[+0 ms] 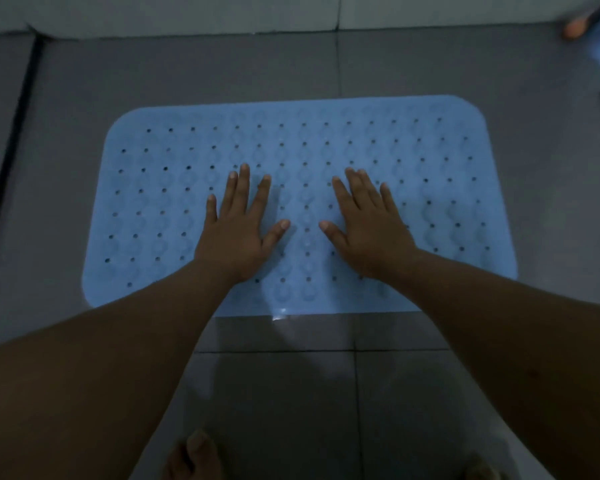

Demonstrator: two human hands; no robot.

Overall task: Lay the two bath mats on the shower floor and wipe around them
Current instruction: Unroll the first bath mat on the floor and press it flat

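On the grey tiled shower floor [49, 168] a light blue bath mat [153, 202] dotted with small holes lies flat, the left hand [238, 226] and right hand [371, 223] pressed palm-down on its middle, fingers spread, gripping nothing, pale wall tiles [187, 12] behind.

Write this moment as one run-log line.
stage: pressing first mat flat | blue bath mat: flat on floor tiles | left hand: open, palm down on mat | right hand: same | second mat: unseen
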